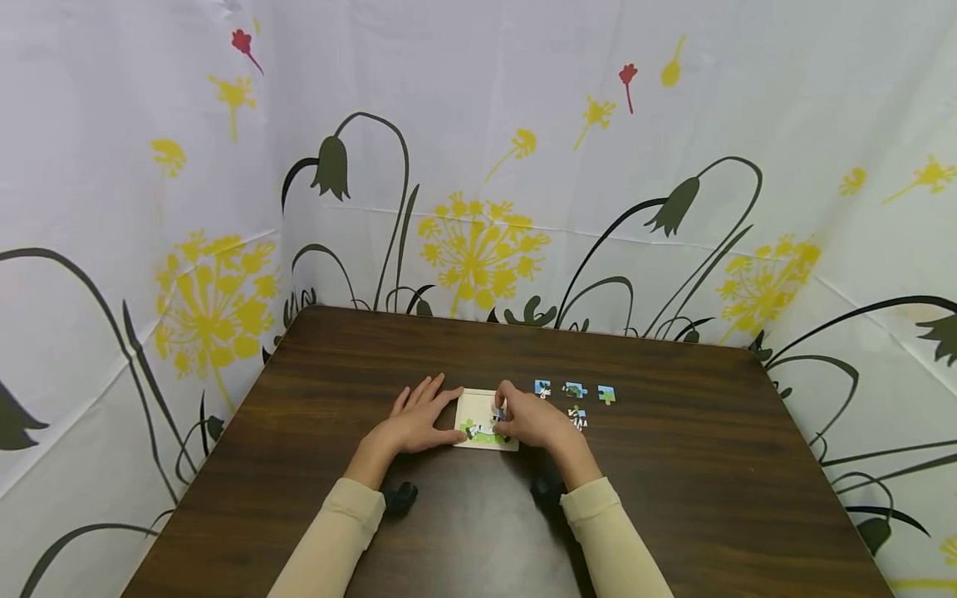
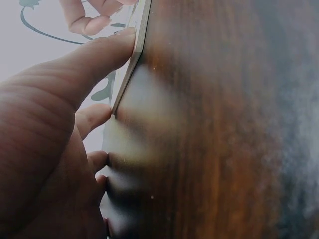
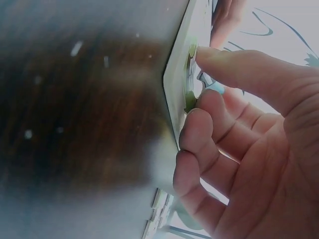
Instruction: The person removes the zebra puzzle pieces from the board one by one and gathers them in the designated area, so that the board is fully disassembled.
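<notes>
A light wooden puzzle tray lies flat on the dark table, with green and white picture pieces fitted along its near side. My left hand spreads its fingers at the tray's left side; thumb and index finger touch its edge, also seen in the left wrist view. Over the tray's right part, my right hand pinches a jigsaw piece between thumb and index finger. That piece shows blue and white and is mostly covered by the fingers. In the right wrist view, the other fingers are curled beside the tray edge.
Several loose jigsaw pieces lie right of the tray: a back row with a blue-and-green piece at its right end, and a black-and-white patterned piece nearer. A flower-printed curtain stands behind the brown table.
</notes>
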The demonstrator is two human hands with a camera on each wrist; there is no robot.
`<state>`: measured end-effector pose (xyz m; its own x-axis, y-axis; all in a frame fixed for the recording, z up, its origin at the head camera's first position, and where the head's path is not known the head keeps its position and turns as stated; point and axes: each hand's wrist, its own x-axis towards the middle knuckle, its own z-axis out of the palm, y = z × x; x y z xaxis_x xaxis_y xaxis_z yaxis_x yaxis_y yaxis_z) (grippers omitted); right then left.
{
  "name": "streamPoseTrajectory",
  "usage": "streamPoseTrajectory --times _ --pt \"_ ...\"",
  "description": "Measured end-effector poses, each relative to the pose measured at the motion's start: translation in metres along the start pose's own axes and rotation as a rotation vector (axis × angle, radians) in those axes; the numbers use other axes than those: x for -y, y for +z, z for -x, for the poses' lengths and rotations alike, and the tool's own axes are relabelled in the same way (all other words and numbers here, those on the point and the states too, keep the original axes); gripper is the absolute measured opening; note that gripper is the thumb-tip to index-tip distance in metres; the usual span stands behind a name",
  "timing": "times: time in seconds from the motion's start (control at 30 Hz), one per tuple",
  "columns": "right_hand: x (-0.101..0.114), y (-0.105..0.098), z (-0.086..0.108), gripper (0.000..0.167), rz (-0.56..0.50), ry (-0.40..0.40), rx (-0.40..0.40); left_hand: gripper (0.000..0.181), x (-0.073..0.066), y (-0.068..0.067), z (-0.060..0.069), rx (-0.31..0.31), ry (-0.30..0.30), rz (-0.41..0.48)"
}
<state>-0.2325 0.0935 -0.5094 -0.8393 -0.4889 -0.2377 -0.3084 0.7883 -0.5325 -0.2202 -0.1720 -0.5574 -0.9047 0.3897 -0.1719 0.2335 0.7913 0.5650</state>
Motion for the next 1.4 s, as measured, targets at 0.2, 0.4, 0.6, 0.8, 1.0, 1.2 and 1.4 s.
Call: streamPoseTrajectory --times 0.2,0.4,0.6,0.8,1.0,1.2,1.4 --pt "0.000 0.002 -0.001 0.029 0.029 0.004 -0.018 0.091 0.001 0.001 0.000 -0.001 -0.006 0.003" --pt "-0.004 0.002 -0.001 0.028 0.050 -0.001 -0.054 0.092 0.003 0.003 -0.002 -0.002 -0.006 0.010" --pt "-0.001 -0.005 0.002 0.026 0.027 -0.035 -0.108 0.091 0.001 0.001 -0.003 -0.005 -0.008 0.014" --pt "-0.004 -0.013 0.011 0.027 0.048 -0.090 -0.173 0.090 -0.001 0.002 -0.002 0.012 -0.007 0.004" --pt "-0.010 -0.024 0.024 0.030 -0.018 -0.110 -0.183 0.090 -0.004 -0.003 0.002 -0.001 0.003 0.022" --pt "-0.026 -0.033 0.044 0.035 -0.078 -0.075 -0.176 0.091 -0.004 -0.007 0.003 -0.031 0.000 0.037" --pt "-0.054 -0.041 0.069 0.033 -0.053 -0.039 -0.185 0.093 -0.005 -0.003 0.001 -0.020 -0.003 0.013"
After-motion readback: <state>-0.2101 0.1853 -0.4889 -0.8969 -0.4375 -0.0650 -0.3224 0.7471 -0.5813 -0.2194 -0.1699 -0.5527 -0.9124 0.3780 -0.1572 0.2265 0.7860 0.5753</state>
